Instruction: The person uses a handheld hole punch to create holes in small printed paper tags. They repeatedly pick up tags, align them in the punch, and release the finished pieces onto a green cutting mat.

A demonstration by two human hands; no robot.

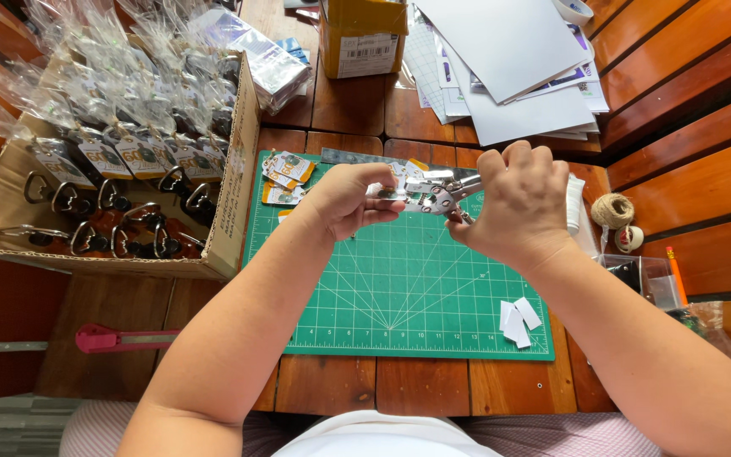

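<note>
My left hand (344, 200) pinches a small printed paper tag (385, 193) above the green cutting mat (399, 288). My right hand (518, 203) is closed around the handles of a metal hole-punch plier (433, 197), whose jaws meet the tag. A small pile of similar printed tags (285, 176) lies on the mat's far left corner, just left of my left hand. A few white paper scraps (518, 320) rest on the mat's near right corner.
A cardboard box (234, 211) of bagged, tagged keyrings stands at the left. A pink utility knife (120, 339) lies at the front left. White sheets (518, 68) and a yellow box (364, 38) sit at the back; a twine spool (612, 210) and orange pencil (677, 275) at the right.
</note>
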